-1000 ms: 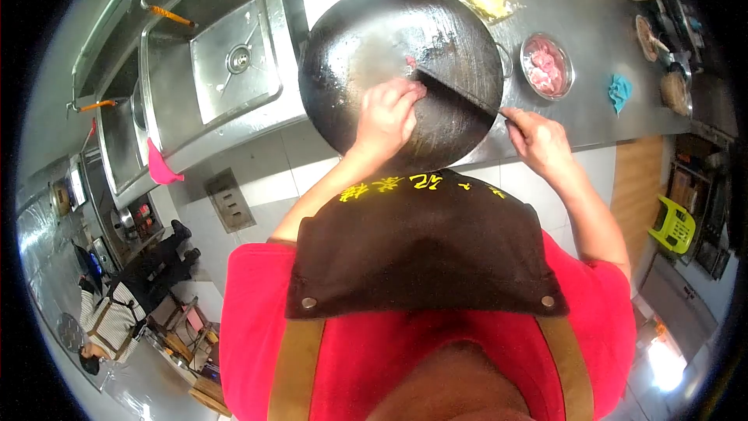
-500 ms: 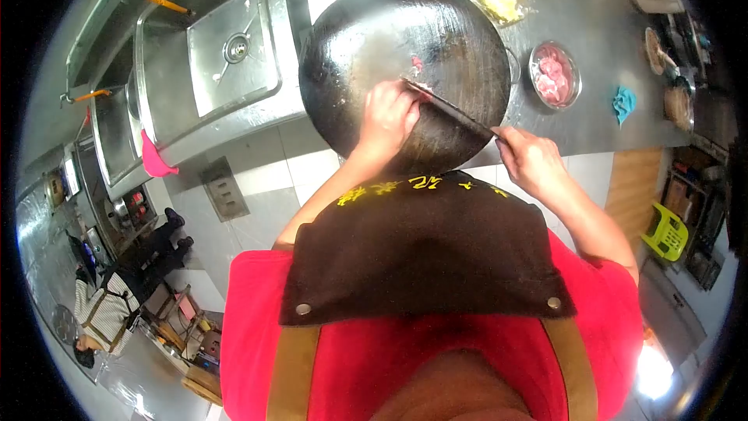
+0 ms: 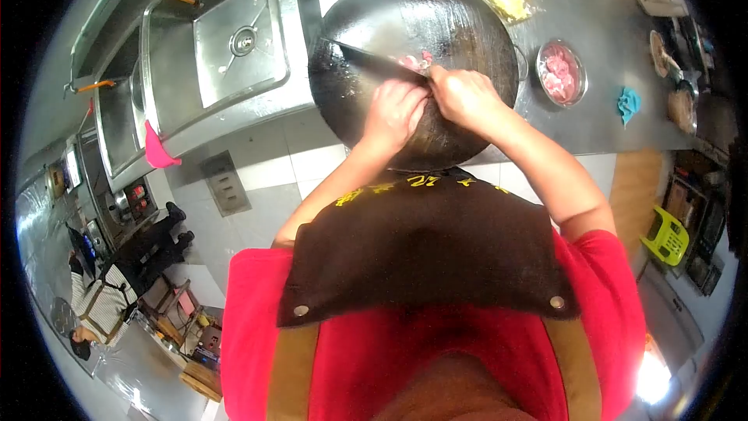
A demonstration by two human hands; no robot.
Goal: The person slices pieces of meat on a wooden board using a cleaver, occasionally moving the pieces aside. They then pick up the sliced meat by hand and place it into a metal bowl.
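A large round dark chopping board (image 3: 460,39) lies on the steel counter in front of me. My right hand (image 3: 467,99) is wrapped round the handle of a knife, and its dark blade (image 3: 366,62) points left across the board. My left hand (image 3: 395,113) rests on the board just on the near side of the blade, fingers bent and pressed together; whatever lies under them is hidden. Small pieces of pink meat (image 3: 417,61) lie just beyond the blade. Right of the board stands a metal bowl (image 3: 580,93) of pink meat slices (image 3: 557,72).
A blue cloth (image 3: 628,104) and bagged yellow food (image 3: 510,1) lie on the counter (image 3: 592,132). To the left is a steel sink (image 3: 206,51), with a pink piece (image 3: 158,148) hanging at its edge. Another person (image 3: 109,296) stands at a far counter, lower left.
My right hand has moved left to beside my left hand, and the knife has swung so its blade points left over the board. More of the meat pieces show beyond the blade.
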